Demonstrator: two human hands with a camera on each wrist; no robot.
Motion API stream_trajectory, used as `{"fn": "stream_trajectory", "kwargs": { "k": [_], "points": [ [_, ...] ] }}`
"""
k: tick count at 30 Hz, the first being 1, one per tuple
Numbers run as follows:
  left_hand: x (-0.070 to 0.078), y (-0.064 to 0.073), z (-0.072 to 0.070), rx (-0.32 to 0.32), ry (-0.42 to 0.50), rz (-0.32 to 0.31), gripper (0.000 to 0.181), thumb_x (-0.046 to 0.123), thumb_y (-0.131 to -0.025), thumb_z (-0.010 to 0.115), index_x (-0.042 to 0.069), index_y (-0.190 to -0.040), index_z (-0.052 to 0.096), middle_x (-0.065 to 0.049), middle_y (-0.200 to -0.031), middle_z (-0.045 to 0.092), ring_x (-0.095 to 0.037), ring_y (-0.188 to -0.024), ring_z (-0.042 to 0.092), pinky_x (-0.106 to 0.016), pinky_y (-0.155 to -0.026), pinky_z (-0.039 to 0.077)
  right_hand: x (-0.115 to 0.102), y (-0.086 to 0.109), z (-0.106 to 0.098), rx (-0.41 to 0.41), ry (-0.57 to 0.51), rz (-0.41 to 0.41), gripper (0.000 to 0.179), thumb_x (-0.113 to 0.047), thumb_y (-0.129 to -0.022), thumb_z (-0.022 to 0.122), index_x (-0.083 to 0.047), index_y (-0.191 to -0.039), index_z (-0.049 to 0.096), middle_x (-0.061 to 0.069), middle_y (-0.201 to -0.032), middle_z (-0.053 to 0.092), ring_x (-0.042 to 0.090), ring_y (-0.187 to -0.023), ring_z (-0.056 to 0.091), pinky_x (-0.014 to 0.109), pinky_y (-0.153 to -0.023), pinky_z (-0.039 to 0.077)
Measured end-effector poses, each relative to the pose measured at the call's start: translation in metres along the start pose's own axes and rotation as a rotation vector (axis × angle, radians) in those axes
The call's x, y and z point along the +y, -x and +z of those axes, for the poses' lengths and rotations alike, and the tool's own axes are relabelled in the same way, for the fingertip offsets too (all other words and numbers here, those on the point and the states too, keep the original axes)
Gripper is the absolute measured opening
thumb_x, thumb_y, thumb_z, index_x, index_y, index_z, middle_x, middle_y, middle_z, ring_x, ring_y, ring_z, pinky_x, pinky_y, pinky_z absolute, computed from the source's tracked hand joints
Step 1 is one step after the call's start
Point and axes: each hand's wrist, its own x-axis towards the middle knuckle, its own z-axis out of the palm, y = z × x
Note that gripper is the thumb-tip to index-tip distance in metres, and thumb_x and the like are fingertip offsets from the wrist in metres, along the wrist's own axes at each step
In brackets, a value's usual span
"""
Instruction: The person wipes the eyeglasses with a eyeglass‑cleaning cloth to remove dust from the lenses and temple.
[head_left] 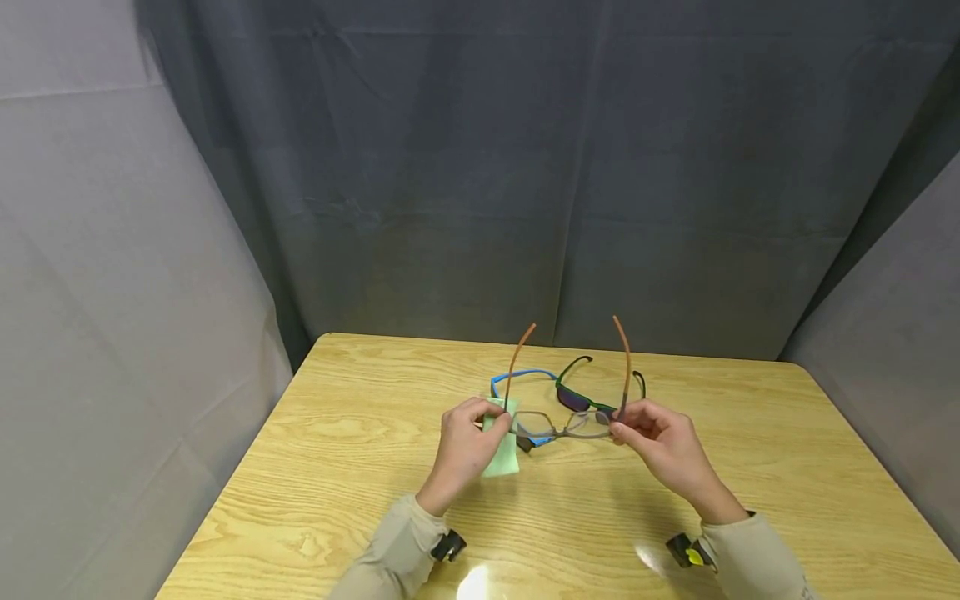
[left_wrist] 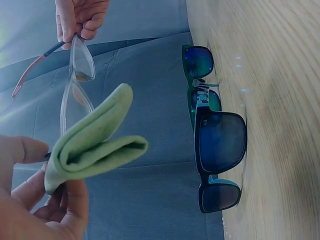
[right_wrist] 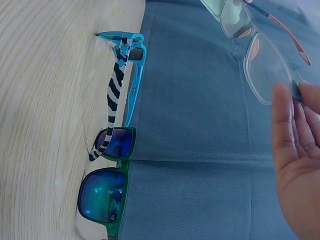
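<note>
A pair of clear-lensed eyeglasses (head_left: 558, 432) is held up above the table, its orange-tipped temples unfolded and pointing away from me. My left hand (head_left: 467, 446) pinches the left end of the frame together with a folded light green cloth (left_wrist: 95, 137), which hangs down beside the lens. At the opposite hinge, my right hand (head_left: 663, 442) pinches the frame between thumb and fingers, as the right wrist view also shows. Beneath the eyeglasses lie blue sunglasses (right_wrist: 136, 90) with a zebra-striped temple and green sunglasses (right_wrist: 124, 187) with mirrored lenses.
The wooden table (head_left: 360, 483) has its far edge against a dark grey curtain (head_left: 450, 192). Light cloth panels (head_left: 112, 292) hang at both sides. Both sunglasses rest close together on the tabletop, with the striped temple overlapping the green pair in the right wrist view.
</note>
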Motion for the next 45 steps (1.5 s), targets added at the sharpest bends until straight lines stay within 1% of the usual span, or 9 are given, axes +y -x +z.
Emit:
{"fn": "stream_trajectory", "kwargs": {
  "k": [5,14,21,25,29,31,33,37,45],
  "points": [
    [0.001,0.0,0.001,0.02,-0.01,-0.017,0.006,0.012,-0.081,0.07,0.008,-0.078,0.073,0.004,-0.078,0.065,-0.012,-0.071,0.057,-0.023,-0.059,0.05,0.001,0.0,0.001,-0.005,0.007,0.017,0.008,0.005,-0.086,0.063,0.002,-0.093,0.063,0.012,-0.08,0.067,0.016,-0.066,0.064,0.026,-0.057,0.054],
    [-0.004,0.0,0.0,-0.066,-0.061,0.043,0.01,0.013,-0.087,0.064,0.008,-0.092,0.07,0.001,-0.091,0.063,-0.014,-0.078,0.055,-0.022,-0.059,0.048,0.001,-0.002,-0.002,0.044,0.033,0.018,0.005,0.002,-0.086,0.065,-0.001,-0.091,0.064,0.008,-0.077,0.067,0.013,-0.064,0.064,0.026,-0.056,0.054],
    [-0.001,0.003,-0.001,-0.089,-0.118,0.08,0.021,-0.001,-0.081,0.061,0.005,-0.1,0.065,-0.005,-0.1,0.059,-0.017,-0.088,0.056,-0.025,-0.068,0.051,0.002,-0.001,-0.004,0.067,0.02,0.06,0.005,-0.004,-0.087,0.066,-0.001,-0.088,0.063,0.007,-0.077,0.066,0.015,-0.065,0.064,0.028,-0.058,0.054],
    [-0.003,0.003,0.001,-0.059,-0.165,0.143,0.029,-0.006,-0.082,0.061,0.003,-0.11,0.061,-0.01,-0.105,0.062,-0.021,-0.093,0.06,-0.028,-0.073,0.053,0.003,-0.001,-0.004,0.067,0.009,0.067,0.005,-0.004,-0.087,0.066,-0.001,-0.089,0.064,0.007,-0.077,0.066,0.016,-0.065,0.064,0.029,-0.059,0.055],
    [-0.004,0.004,0.001,-0.01,-0.205,0.171,0.045,-0.003,-0.085,0.063,0.004,-0.127,0.05,-0.011,-0.099,0.066,-0.017,-0.076,0.063,-0.022,-0.06,0.051,0.003,-0.001,-0.003,0.066,-0.004,0.058,0.004,-0.002,-0.087,0.066,0.0,-0.089,0.064,0.009,-0.077,0.066,0.017,-0.065,0.065,0.028,-0.059,0.055],
    [-0.005,0.004,0.001,0.022,-0.216,0.191,0.044,-0.002,-0.085,0.064,0.004,-0.126,0.051,-0.009,-0.092,0.067,-0.014,-0.068,0.061,-0.02,-0.055,0.048,0.003,-0.001,-0.003,0.057,-0.011,0.044,0.004,0.0,-0.086,0.066,0.001,-0.09,0.064,0.011,-0.078,0.066,0.018,-0.065,0.065,0.028,-0.059,0.055],
    [-0.006,0.004,0.002,0.055,-0.227,0.239,0.035,-0.003,-0.083,0.065,0.003,-0.117,0.058,-0.007,-0.088,0.068,-0.012,-0.065,0.06,-0.019,-0.053,0.046,0.002,-0.001,-0.002,0.047,-0.018,0.033,0.004,0.001,-0.086,0.065,0.002,-0.09,0.064,0.012,-0.078,0.066,0.02,-0.066,0.065,0.027,-0.06,0.055],
    [-0.008,0.002,0.002,0.118,-0.28,0.401,0.02,-0.005,-0.077,0.069,0.005,-0.095,0.071,-0.004,-0.087,0.069,-0.013,-0.075,0.062,-0.019,-0.064,0.051,-0.005,-0.001,-0.001,0.04,-0.013,0.017,0.004,0.006,-0.086,0.063,0.004,-0.09,0.063,0.015,-0.077,0.066,0.022,-0.066,0.064,0.026,-0.06,0.055],
    [-0.008,-0.001,0.005,0.177,-0.447,0.746,0.026,-0.005,-0.071,0.071,0.008,-0.093,0.075,-0.002,-0.092,0.07,-0.017,-0.08,0.061,-0.023,-0.073,0.052,-0.015,-0.002,0.002,0.029,0.006,0.028,0.005,0.008,-0.085,0.063,0.005,-0.09,0.063,0.016,-0.078,0.065,0.023,-0.065,0.065,0.027,-0.06,0.055]
  ]
}}
